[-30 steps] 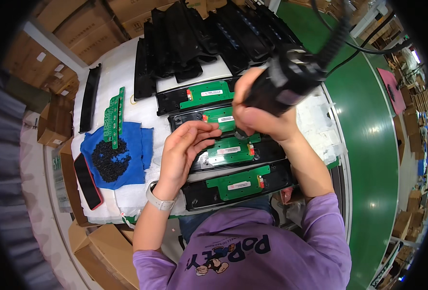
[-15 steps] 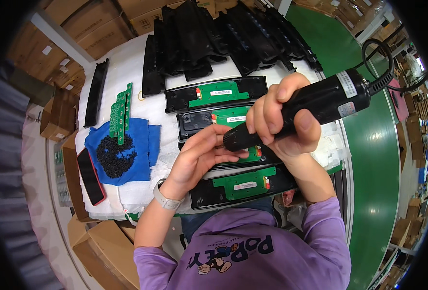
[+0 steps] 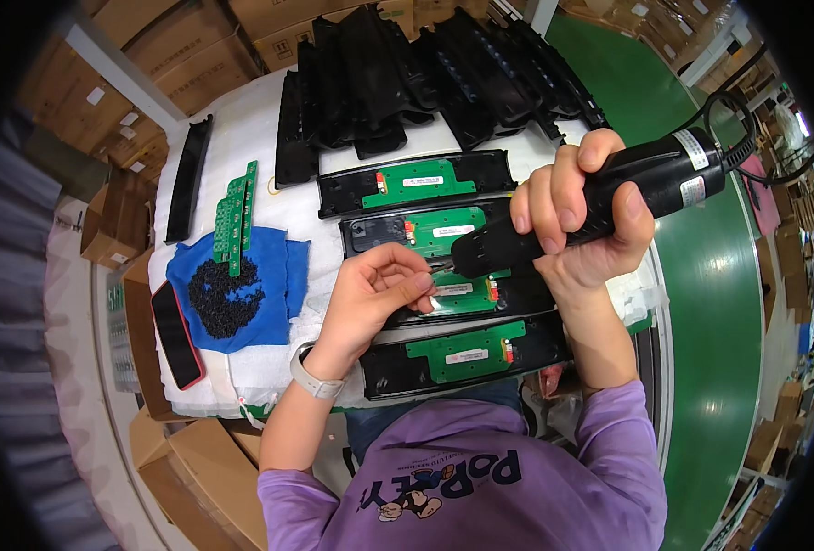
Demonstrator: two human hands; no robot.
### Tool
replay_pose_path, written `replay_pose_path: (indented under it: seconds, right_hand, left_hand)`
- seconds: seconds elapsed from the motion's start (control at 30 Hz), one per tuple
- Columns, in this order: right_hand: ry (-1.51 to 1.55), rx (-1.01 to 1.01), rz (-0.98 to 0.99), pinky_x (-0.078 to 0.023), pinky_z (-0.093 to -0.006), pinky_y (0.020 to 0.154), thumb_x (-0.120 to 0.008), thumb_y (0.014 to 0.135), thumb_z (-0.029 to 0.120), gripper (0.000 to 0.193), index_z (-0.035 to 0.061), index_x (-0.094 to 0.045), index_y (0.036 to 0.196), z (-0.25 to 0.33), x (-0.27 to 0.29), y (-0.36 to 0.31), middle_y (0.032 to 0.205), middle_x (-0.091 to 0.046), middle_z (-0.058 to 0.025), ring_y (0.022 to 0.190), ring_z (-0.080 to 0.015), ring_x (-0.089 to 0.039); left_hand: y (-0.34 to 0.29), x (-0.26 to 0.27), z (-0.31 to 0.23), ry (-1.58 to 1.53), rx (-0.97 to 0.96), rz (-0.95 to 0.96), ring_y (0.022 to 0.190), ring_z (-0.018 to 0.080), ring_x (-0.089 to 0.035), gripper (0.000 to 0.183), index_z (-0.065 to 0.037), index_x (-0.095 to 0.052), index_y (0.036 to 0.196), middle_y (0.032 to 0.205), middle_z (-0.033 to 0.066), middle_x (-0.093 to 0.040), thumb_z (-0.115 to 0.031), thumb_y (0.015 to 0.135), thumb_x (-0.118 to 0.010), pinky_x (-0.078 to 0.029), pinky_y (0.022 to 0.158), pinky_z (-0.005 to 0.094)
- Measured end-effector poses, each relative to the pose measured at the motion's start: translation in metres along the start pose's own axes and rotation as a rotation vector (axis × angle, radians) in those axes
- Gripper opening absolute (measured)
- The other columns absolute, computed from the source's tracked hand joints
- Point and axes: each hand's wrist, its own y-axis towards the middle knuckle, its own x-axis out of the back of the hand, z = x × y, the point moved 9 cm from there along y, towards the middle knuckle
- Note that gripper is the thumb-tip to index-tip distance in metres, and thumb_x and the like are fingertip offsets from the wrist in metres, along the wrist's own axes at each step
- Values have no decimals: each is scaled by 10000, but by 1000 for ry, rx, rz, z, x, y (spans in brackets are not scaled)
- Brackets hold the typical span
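Observation:
My right hand (image 3: 554,207) is wrapped around a black corded electric screwdriver (image 3: 660,182), its tip pointing left. At that tip, my left hand (image 3: 366,298) has thumb and fingers pinched together. Anything between those fingers is too small to make out. Below both hands lie several long black plastic panels in a column, each carrying a green circuit board. The nearest board (image 3: 462,356) and the farthest board (image 3: 407,184) show fully. Hands and tool partly cover the panel between them, whose board (image 3: 453,296) is under the fingertips.
Left of the panels, a blue cloth (image 3: 289,280) holds a pile of small black screws (image 3: 223,298) and green board strips (image 3: 234,220). A red-edged phone (image 3: 177,335) lies nearby. Black panels (image 3: 370,83) are stacked at the back; another (image 3: 188,179) stands alone at left. The screwdriver's cord (image 3: 747,138) trails right.
The screwdriver and my right hand have shifted right, apart from my left fingers. My left hand has closed from a looser, spread hold around the tip into a pinch.

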Motion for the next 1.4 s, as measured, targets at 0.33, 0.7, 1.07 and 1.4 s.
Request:
replay_pose_path:
  seconds: [0.33, 0.7, 1.07, 1.4]
  right_hand:
    - [66, -31, -26, -449, -319, 501, -501, 846, 291, 314, 24, -433, 996, -4, 0, -1, 598, -481, -49, 414, -139, -452]
    - [18, -70, -172, -435, -324, 496, -459, 871, 280, 286, 21, -443, 994, -7, 7, -5, 594, -461, -43, 421, -136, -435]
    - [-451, -423, -40, -368, -221, 406, -644, 711, 124, 294, -7, -452, 891, -23, 10, -18, 575, -474, -48, 417, -110, -443]
    - [-479, -302, -7, -397, -205, 436, -655, 709, 18, 224, 8, -513, 882, -27, 2, -16, 621, -527, -29, 476, -78, -490]
  left_hand:
    - [-2, 2, -6, 123, -30, -7, 697, 115, -616, 118, 66, -628, 898, 808, 93, -642, -11, 809, -631, -498, 655, 218]
    - [-2, -9, -2, 190, -12, 78, 687, 100, -595, 123, 72, -625, 902, 826, 97, -645, -23, 830, -595, -482, 655, 217]
    - [-82, 108, -118, 1716, -453, -991, 772, 268, -576, 227, 8, -632, 863, 818, 112, -608, -200, 778, -668, -453, 684, 348]
    - [-97, 190, -94, 1627, -150, -938, 733, 333, -563, 150, 19, -597, 818, 781, 162, -573, -121, 784, -637, -438, 647, 391]
